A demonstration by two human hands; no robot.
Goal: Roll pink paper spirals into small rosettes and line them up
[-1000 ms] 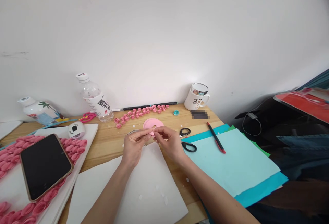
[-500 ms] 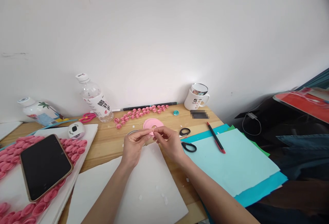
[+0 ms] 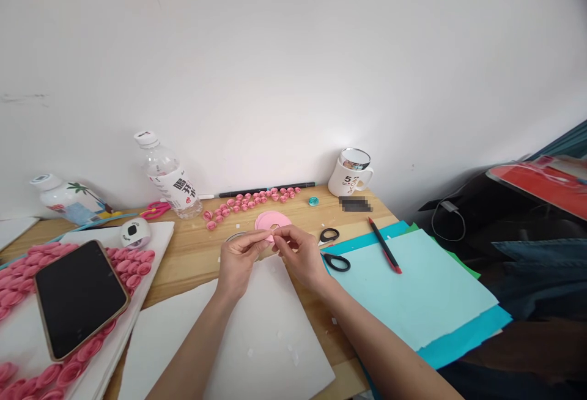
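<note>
Between the fingertips of both hands is a small pink paper piece [image 3: 270, 238], mostly covered by the fingers. My left hand [image 3: 239, 257] pinches it from the left, and my right hand [image 3: 300, 255] pinches it from the right. Just behind the fingers lie pink paper spirals [image 3: 266, 219] on the wooden table [image 3: 197, 253]. Under my wrists is a white board [image 3: 270, 333] with small white scraps on it. Several small rolled pink paper flowers [image 3: 250, 200] sit in rows farther back. A single teal rolled flower [image 3: 313, 201] is to their right.
Black-handled scissors [image 3: 336, 262] lie right of my hand, beside blue paper sheets [image 3: 422, 290] bearing a black-and-red pen [image 3: 384, 245]. A mug [image 3: 351, 174] and a plastic bottle [image 3: 172, 180] stand by the wall. At left, a phone [image 3: 82, 299] rests on a flower-covered board [image 3: 156, 253].
Both hands stay together on the pink paper piece, with hardly any visible finger movement. The whole view has shifted very slightly.
</note>
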